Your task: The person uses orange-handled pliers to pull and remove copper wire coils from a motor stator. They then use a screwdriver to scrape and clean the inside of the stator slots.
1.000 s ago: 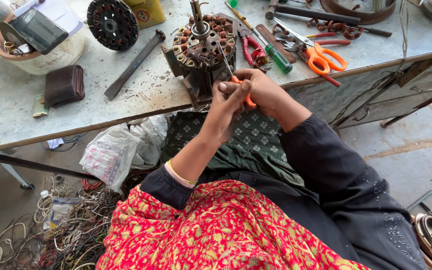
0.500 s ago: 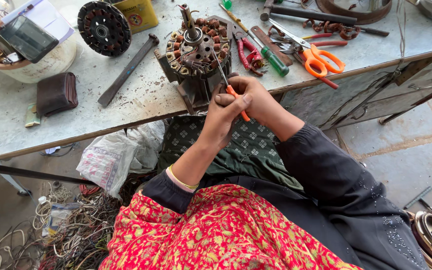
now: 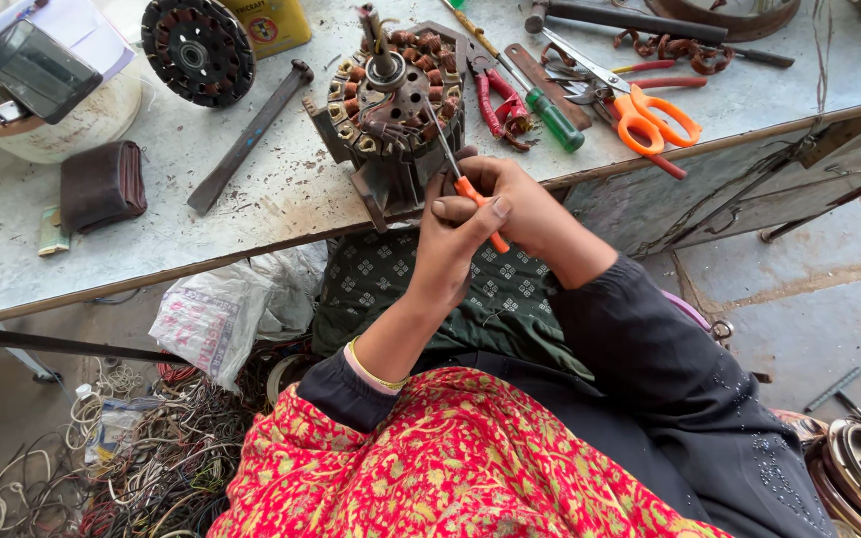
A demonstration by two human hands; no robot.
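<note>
Two hands meet at the front edge of the tabletop point(image 3: 251, 214), just below the motor stator point(image 3: 391, 100). Since a moment ago your view has slid, so the stator sits more to the middle now, but your hands have kept their hold, so the poking at the coils looks like it goes on. Your left hand point(image 3: 455, 244) and right hand point(image 3: 525, 204) touch each other. The fingers point(image 3: 470, 214) are pressed together, pinching the orange-handled screwdriver point(image 3: 475, 204). Its thin metal tip points up into the stator's copper windings.
</note>
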